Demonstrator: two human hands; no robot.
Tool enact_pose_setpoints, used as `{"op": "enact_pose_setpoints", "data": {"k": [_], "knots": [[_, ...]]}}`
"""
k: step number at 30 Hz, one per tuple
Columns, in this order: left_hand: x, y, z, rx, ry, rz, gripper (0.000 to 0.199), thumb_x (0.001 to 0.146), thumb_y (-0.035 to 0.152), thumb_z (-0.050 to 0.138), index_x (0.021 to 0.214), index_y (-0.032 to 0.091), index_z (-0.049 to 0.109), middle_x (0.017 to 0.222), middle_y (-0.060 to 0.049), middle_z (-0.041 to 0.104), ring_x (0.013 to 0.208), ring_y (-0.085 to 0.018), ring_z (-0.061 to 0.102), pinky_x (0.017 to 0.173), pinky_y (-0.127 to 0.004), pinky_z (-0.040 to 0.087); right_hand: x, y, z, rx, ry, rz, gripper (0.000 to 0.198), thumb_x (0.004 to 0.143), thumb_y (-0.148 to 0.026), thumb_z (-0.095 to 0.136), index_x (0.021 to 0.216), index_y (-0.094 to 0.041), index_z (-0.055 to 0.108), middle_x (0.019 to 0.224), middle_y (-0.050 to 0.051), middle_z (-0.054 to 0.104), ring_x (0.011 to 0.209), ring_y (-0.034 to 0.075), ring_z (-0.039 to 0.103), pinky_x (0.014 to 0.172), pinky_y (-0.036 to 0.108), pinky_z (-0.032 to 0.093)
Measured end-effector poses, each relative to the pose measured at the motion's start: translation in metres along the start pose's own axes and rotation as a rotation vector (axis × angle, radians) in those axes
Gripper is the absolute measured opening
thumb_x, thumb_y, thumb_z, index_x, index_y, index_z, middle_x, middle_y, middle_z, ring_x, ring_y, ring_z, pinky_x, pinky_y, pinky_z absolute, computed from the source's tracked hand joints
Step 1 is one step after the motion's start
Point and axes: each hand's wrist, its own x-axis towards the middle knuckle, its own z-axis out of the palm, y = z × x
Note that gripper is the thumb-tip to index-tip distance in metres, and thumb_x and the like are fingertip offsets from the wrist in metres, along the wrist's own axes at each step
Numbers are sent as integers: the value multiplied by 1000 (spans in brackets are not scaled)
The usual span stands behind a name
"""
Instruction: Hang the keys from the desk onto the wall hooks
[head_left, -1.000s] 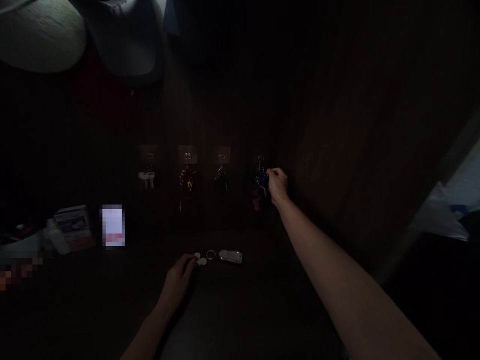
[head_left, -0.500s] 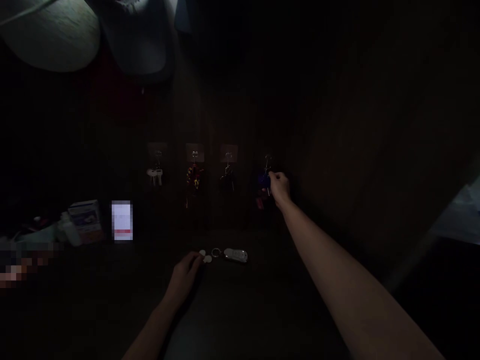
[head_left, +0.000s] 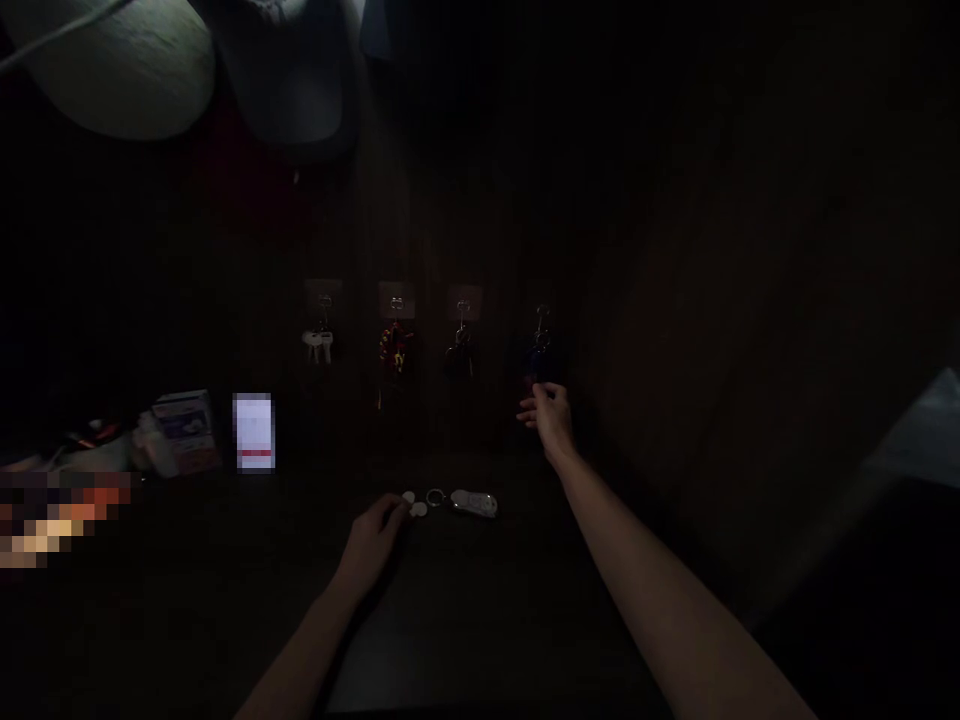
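On the dark surface my left hand (head_left: 373, 540) has its fingers closed on the white round-headed keys (head_left: 418, 509). A metal ring (head_left: 436, 497) joins them to a silver-grey fob (head_left: 474, 503) lying to the right. My right hand (head_left: 551, 415) is just below the rightmost hook (head_left: 543, 315), fingers apart, by the lower end of a dark blue and reddish key bunch (head_left: 540, 360) hanging there. Whether its fingertips touch the bunch is hard to see in the dark.
Left of it, three more hooks hold white-headed keys (head_left: 319, 345), a red-and-yellow corded bunch (head_left: 395, 348) and dark keys (head_left: 460, 355). Caps (head_left: 285, 90) hang above. A box (head_left: 187, 430), a bottle (head_left: 156, 445) and a bright blurred-out rectangle (head_left: 254, 432) are at left.
My right hand has moved down from the upper part of the blue bunch, and its fingers have spread. The left hand stays at the keys. The view has shifted slightly.
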Motion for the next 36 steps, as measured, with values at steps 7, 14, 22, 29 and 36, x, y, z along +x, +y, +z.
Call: {"op": "enact_pose_setpoints", "data": {"k": [7, 14, 22, 29, 36], "knots": [[0, 1, 0, 12, 4, 5, 32, 83, 46, 39, 85, 23, 61, 83, 1, 68, 80, -17, 63, 74, -25, 44, -26, 23, -2, -16, -87, -3, 36, 74, -50, 46, 94, -20, 44, 63, -6, 58, 41, 8, 55, 39, 17, 37], [0, 0, 1, 24, 22, 21, 30, 82, 44, 41, 85, 22, 62, 82, 0, 69, 77, -17, 63, 74, -25, 45, -60, 49, 1, -33, -181, -5, 39, 74, -50, 46, 99, -20, 46, 65, -5, 58, 44, 10, 56, 42, 20, 38], [-1, 0, 0, 13, 55, 25, 27, 82, 40, 41, 89, 23, 61, 88, 0, 68, 82, -17, 63, 77, -27, 46, -90, 80, 8, -178, -238, -118, 31, 76, -41, 48, 96, -19, 54, 73, 1, 63, 69, 18, 61, 67, 31, 47], [1, -4, 0, -30, 116, 37, 24, 82, 34, 41, 93, 22, 59, 94, -2, 67, 89, -17, 62, 82, -29, 46, -109, 85, 6, -544, -339, -307, 26, 79, -31, 48, 101, -22, 60, 99, 6, 65, 98, 21, 56, 87, 36, 41], [-3, -4, 0, -33, 204, 82, 24, 82, 30, 43, 97, 21, 59, 100, -3, 66, 94, -17, 61, 85, -31, 46, -122, 83, 5, -794, -538, -400, 42, 76, -33, 59, 117, -25, 54, 118, 6, 60, 110, 23, 49, 92, 39, 34]]}}
